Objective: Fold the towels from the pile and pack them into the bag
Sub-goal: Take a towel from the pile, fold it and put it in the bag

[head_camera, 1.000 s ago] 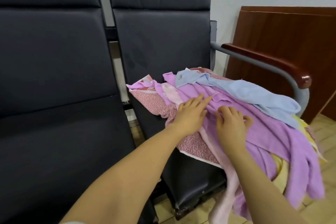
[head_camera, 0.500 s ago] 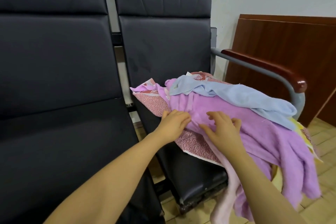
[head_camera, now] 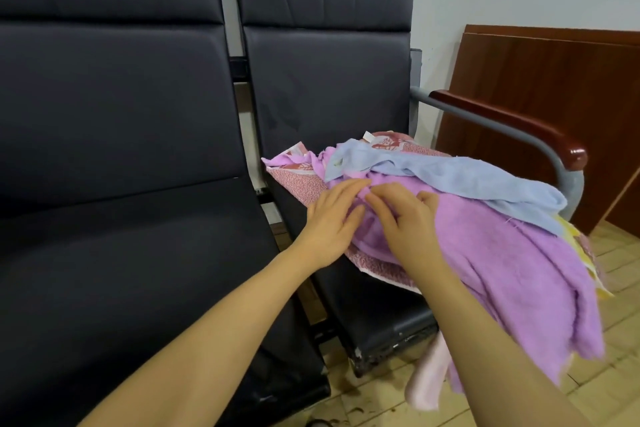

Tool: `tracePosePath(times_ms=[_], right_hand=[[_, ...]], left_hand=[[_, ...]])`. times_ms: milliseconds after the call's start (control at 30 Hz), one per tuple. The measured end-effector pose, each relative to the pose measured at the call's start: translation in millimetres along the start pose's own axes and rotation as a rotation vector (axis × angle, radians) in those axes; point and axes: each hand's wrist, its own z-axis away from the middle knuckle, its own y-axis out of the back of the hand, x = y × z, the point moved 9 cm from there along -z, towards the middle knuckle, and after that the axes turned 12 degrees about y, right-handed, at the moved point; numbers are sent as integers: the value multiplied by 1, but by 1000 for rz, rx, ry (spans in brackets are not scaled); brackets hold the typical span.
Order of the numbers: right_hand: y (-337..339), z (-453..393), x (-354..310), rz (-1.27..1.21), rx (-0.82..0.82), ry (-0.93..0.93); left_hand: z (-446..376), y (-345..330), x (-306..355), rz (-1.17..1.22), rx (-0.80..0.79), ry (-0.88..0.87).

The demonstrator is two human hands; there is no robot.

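A pile of towels lies on the right chair's seat (head_camera: 381, 319). On top is a purple towel (head_camera: 502, 263), with a light blue towel (head_camera: 450, 173) draped across its far side. Under them lies a pink patterned towel (head_camera: 301, 184), and a yellow towel (head_camera: 571, 236) peeks out at the right. A pale pink towel (head_camera: 429, 381) hangs off the seat's front. My left hand (head_camera: 332, 222) and right hand (head_camera: 405, 218) meet at the purple towel's near left edge. Each pinches a fold of it with curled fingers. No bag is in view.
A second black chair (head_camera: 121, 253) stands to the left of the pile. A grey armrest with a wooden top (head_camera: 512, 121) runs along the pile's right side. Behind it a brown wooden panel (head_camera: 554, 80) leans on the wall. Tiled floor (head_camera: 616, 270) shows at the right.
My hands have drawn together on the purple towel. The left has moved right and up along its edge, and the right's fingers, spread flat before, have curled into the cloth.
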Motion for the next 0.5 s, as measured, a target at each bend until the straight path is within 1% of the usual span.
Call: tracePosePath(times_ms=[67, 100, 167, 233, 300, 367, 433, 500], right_hand=[[2, -10, -7, 0, 55, 20], [2, -14, -10, 7, 70, 35], [-3, -19, -17, 4, 61, 51], [-15, -20, -20, -21, -53, -7], [-33, -11, -22, -53, -231, -77], [-47, -1, -28, -80, -340, -85], [-57, 2, -41, -174, -351, -95], [-67, -5, -65, -246, -330, -60]], left_hand=[[-2, 17, 3, 118, 27, 34], [-1, 26, 2, 136, 40, 53], [3, 40, -2, 99, 50, 110], [9, 59, -12, 15, 111, 153], [20, 83, -24, -52, 181, 203], [30, 107, -38, -101, 227, 246], [42, 130, -48, -201, 250, 242], [55, 153, -57, -374, 285, 213]])
